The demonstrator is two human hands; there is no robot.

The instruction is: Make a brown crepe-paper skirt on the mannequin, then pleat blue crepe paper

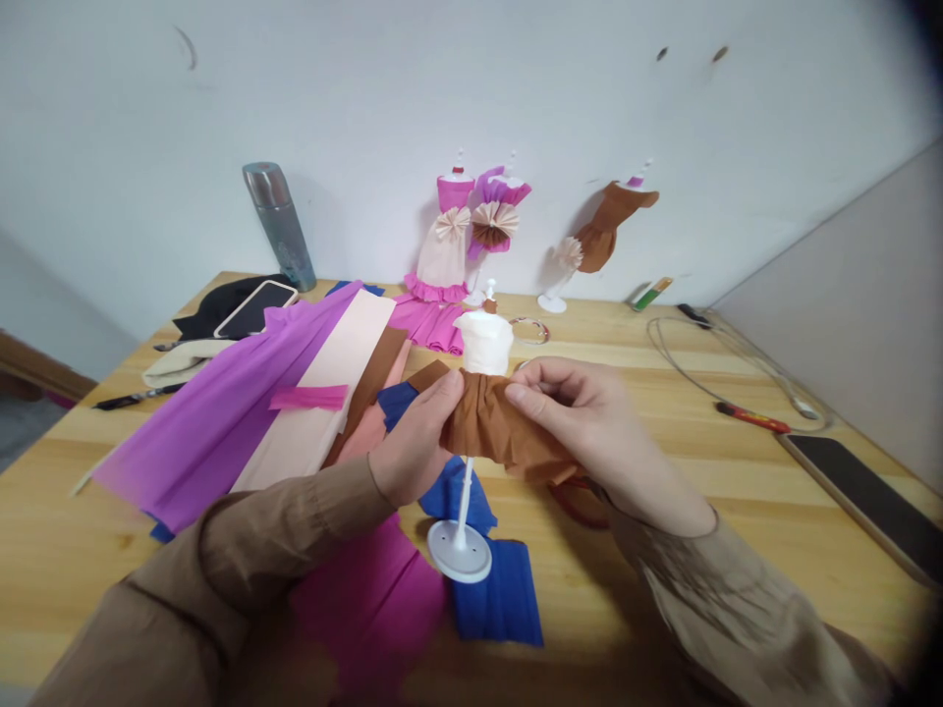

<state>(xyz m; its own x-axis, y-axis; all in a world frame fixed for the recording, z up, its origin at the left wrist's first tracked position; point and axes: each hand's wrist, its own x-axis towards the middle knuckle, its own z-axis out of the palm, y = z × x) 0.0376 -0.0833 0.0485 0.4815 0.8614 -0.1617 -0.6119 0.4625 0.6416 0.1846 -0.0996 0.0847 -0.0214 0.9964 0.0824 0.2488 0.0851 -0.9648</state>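
A small white mannequin (484, 342) on a thin stand with a round base (460, 552) stands in front of me on the wooden table (737, 491). A brown crepe paper skirt (492, 424) is wrapped around its waist. My left hand (415, 439) pinches the left side of the brown paper. My right hand (589, 422) grips the right side, fingers curled over it. Blue paper (501, 599) and pink paper (375, 599) lie under the stand.
Purple (221, 412), cream and brown paper sheets lie at left. Three dressed mannequins (471, 231) stand by the wall, with a metal flask (280, 224), a phone (254, 307), a cable (737, 353), a red pen (752, 419) and a tablet (869, 501) at right.
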